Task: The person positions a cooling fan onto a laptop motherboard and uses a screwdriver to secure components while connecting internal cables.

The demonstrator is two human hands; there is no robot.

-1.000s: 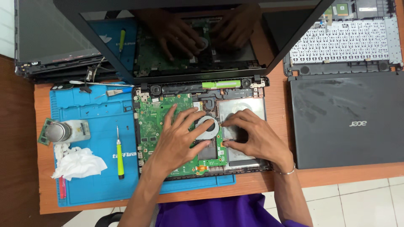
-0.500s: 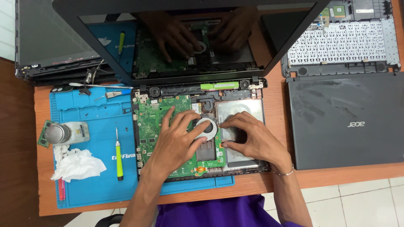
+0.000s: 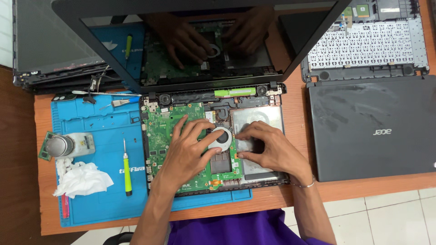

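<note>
A wooden table (image 3: 290, 197) seen from above holds several dismantled laptops. A blue mat (image 3: 95, 136) covers its left part. On the mat's right side lies an opened laptop (image 3: 181, 97), screen raised, its green board (image 3: 163, 131) bare. A closed dark laptop (image 3: 370, 129) sits to the right, a keyboard panel (image 3: 365, 43) behind it. The left hand (image 3: 188, 152) lies flat on the board, fingers spread, fingertips on the round fan (image 3: 222, 136). The right hand (image 3: 268, 147) rests open beside it, fingertips pressing the silver tray (image 3: 259, 115) next to the fan; neither grips anything. On the mat lie crumpled tissue (image 3: 84, 179), a small bottle (image 3: 68, 145) and a green screwdriver (image 3: 127, 168).
</note>
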